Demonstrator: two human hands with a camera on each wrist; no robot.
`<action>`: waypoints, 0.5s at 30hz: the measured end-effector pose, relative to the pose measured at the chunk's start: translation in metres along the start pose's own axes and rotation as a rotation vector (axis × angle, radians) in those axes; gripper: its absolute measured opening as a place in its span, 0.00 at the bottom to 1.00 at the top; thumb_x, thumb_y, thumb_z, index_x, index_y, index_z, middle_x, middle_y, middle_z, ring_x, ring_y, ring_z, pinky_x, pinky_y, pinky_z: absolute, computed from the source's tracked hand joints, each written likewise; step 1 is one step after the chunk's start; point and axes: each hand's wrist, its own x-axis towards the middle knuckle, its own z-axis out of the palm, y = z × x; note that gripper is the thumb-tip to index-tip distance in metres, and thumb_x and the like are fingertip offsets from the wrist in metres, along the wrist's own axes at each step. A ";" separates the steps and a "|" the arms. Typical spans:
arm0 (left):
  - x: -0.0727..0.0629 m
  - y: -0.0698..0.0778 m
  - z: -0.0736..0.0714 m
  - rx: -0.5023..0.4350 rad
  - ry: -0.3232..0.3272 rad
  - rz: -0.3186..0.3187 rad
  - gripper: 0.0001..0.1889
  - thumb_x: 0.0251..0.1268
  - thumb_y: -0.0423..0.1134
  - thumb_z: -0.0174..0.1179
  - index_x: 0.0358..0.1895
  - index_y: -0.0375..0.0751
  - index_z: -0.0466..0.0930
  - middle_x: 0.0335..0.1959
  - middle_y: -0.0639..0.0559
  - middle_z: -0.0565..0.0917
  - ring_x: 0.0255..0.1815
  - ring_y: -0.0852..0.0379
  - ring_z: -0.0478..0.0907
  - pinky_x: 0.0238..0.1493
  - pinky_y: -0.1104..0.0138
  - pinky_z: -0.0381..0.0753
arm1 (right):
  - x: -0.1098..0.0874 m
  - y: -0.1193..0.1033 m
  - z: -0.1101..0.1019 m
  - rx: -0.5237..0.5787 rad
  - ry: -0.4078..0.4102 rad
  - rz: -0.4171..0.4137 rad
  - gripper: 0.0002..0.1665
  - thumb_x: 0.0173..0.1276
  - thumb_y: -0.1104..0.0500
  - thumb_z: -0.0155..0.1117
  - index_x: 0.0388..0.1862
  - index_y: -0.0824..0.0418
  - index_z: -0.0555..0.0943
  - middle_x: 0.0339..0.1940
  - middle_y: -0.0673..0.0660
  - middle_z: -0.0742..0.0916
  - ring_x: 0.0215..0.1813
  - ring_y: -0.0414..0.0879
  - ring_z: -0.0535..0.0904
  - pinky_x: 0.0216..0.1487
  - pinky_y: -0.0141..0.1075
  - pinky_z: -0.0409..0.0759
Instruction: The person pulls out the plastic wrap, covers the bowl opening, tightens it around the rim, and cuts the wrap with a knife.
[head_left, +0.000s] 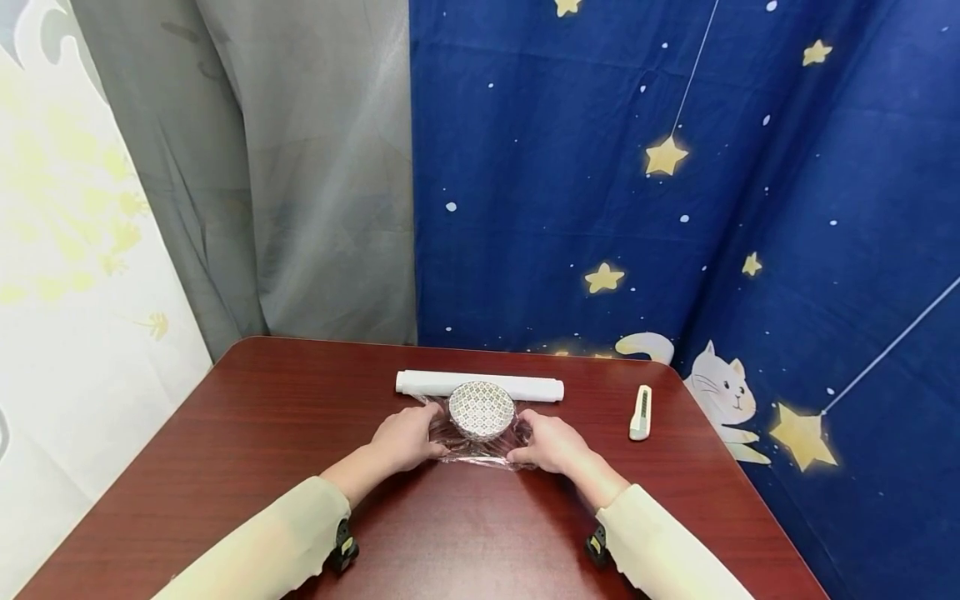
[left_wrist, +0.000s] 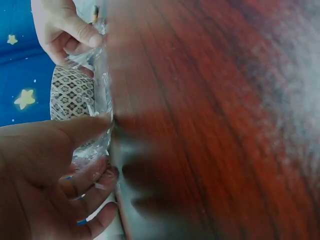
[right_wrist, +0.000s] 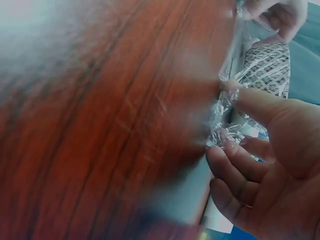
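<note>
Bowl [head_left: 482,409] sat pretty much midway between left hand [head_left: 406,437] and right hand [head_left: 553,442], toward the table's [head_left: 300,417] far edge; half-curled fingers pinched plastic wrap [head_left: 480,460] either side.

Bowl [head_left: 482,408], one: white with a dark repeating lattice pattern; stood upright just below the centre of the head view. Clear plastic film [head_left: 480,460]: glossy, wrinkled, bunched at both ends; showed left, right and below the bowl.
</note>
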 end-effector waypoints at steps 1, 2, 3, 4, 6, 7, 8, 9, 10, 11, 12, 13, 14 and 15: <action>0.006 -0.010 0.009 0.009 0.035 0.029 0.24 0.57 0.47 0.81 0.55 0.47 0.85 0.43 0.48 0.92 0.44 0.44 0.89 0.41 0.45 0.86 | 0.002 0.000 0.001 -0.008 0.010 0.000 0.37 0.61 0.44 0.86 0.63 0.58 0.82 0.34 0.51 0.90 0.39 0.47 0.85 0.45 0.48 0.84; 0.010 -0.015 0.015 0.016 0.064 0.050 0.19 0.57 0.45 0.79 0.51 0.49 0.85 0.39 0.50 0.91 0.41 0.46 0.88 0.38 0.46 0.85 | 0.005 0.000 0.002 -0.009 0.021 -0.002 0.33 0.62 0.44 0.86 0.60 0.57 0.83 0.34 0.51 0.90 0.38 0.48 0.85 0.44 0.48 0.84; 0.016 -0.024 0.025 0.029 0.108 0.082 0.15 0.57 0.44 0.77 0.47 0.50 0.86 0.36 0.52 0.90 0.38 0.48 0.87 0.36 0.48 0.83 | 0.007 0.001 0.003 -0.006 0.035 -0.008 0.29 0.62 0.45 0.85 0.55 0.56 0.84 0.32 0.50 0.90 0.37 0.48 0.85 0.42 0.48 0.83; 0.022 -0.032 0.033 0.056 0.158 0.106 0.12 0.55 0.44 0.75 0.43 0.52 0.86 0.33 0.54 0.88 0.35 0.50 0.86 0.33 0.49 0.81 | 0.010 0.002 0.005 -0.007 0.054 -0.015 0.25 0.63 0.45 0.85 0.51 0.54 0.84 0.32 0.49 0.90 0.37 0.48 0.85 0.40 0.48 0.83; 0.026 -0.034 0.036 0.083 0.229 0.132 0.07 0.54 0.42 0.74 0.36 0.54 0.87 0.30 0.56 0.85 0.34 0.51 0.84 0.34 0.50 0.78 | 0.018 0.011 0.012 -0.015 0.106 -0.050 0.18 0.64 0.45 0.83 0.43 0.51 0.84 0.31 0.47 0.90 0.37 0.47 0.86 0.38 0.47 0.82; 0.026 -0.033 0.035 0.106 0.271 0.150 0.05 0.53 0.42 0.74 0.32 0.55 0.87 0.29 0.55 0.84 0.34 0.50 0.83 0.34 0.50 0.77 | 0.022 0.016 0.016 -0.028 0.137 -0.071 0.16 0.65 0.44 0.81 0.40 0.49 0.84 0.29 0.46 0.89 0.36 0.46 0.85 0.36 0.47 0.81; 0.023 -0.026 0.028 0.121 0.291 0.151 0.05 0.52 0.42 0.74 0.29 0.55 0.86 0.29 0.55 0.82 0.35 0.49 0.81 0.36 0.50 0.76 | 0.023 0.016 0.017 -0.037 0.163 -0.081 0.14 0.64 0.45 0.81 0.37 0.48 0.84 0.29 0.46 0.89 0.37 0.47 0.85 0.36 0.48 0.82; 0.021 -0.021 0.023 0.145 0.311 0.151 0.05 0.52 0.42 0.74 0.27 0.55 0.87 0.29 0.54 0.81 0.36 0.48 0.80 0.37 0.50 0.75 | 0.023 0.016 0.017 -0.048 0.186 -0.087 0.13 0.64 0.46 0.80 0.35 0.47 0.84 0.29 0.47 0.88 0.38 0.47 0.85 0.36 0.48 0.82; 0.017 -0.012 0.014 0.158 0.311 0.136 0.05 0.51 0.41 0.75 0.26 0.55 0.87 0.30 0.53 0.80 0.37 0.46 0.78 0.38 0.49 0.75 | 0.024 0.015 0.017 -0.056 0.208 -0.089 0.11 0.63 0.46 0.80 0.34 0.47 0.85 0.30 0.48 0.87 0.40 0.48 0.84 0.37 0.48 0.82; 0.013 -0.004 0.006 0.165 0.306 0.127 0.05 0.52 0.41 0.75 0.25 0.54 0.87 0.31 0.52 0.79 0.38 0.45 0.77 0.40 0.50 0.75 | 0.024 0.014 0.017 -0.063 0.230 -0.093 0.10 0.62 0.48 0.80 0.33 0.47 0.85 0.31 0.50 0.86 0.41 0.50 0.84 0.39 0.48 0.82; 0.011 0.003 0.000 0.172 0.292 0.115 0.06 0.52 0.40 0.76 0.25 0.54 0.87 0.31 0.51 0.78 0.39 0.44 0.77 0.42 0.50 0.76 | 0.024 0.013 0.018 -0.073 0.252 -0.100 0.09 0.61 0.48 0.80 0.32 0.47 0.86 0.31 0.51 0.85 0.43 0.52 0.82 0.41 0.49 0.82; 0.010 0.006 -0.002 0.174 0.283 0.103 0.06 0.53 0.40 0.76 0.24 0.53 0.87 0.31 0.50 0.78 0.39 0.44 0.77 0.42 0.50 0.76 | 0.019 0.005 0.012 -0.078 0.259 -0.085 0.08 0.60 0.51 0.80 0.31 0.48 0.87 0.31 0.52 0.84 0.45 0.54 0.81 0.44 0.49 0.82; 0.011 0.005 0.000 0.171 0.276 0.094 0.07 0.54 0.41 0.75 0.25 0.54 0.86 0.31 0.51 0.79 0.38 0.45 0.78 0.41 0.50 0.77 | 0.017 -0.001 0.008 -0.081 0.265 -0.072 0.07 0.59 0.52 0.81 0.30 0.48 0.89 0.32 0.53 0.83 0.46 0.56 0.79 0.48 0.49 0.82; 0.011 0.008 -0.001 0.152 0.239 0.064 0.07 0.56 0.40 0.75 0.25 0.54 0.86 0.30 0.51 0.80 0.38 0.46 0.79 0.41 0.50 0.79 | 0.016 -0.002 0.008 -0.096 0.274 -0.064 0.06 0.58 0.52 0.82 0.30 0.47 0.90 0.34 0.54 0.82 0.47 0.56 0.77 0.49 0.49 0.81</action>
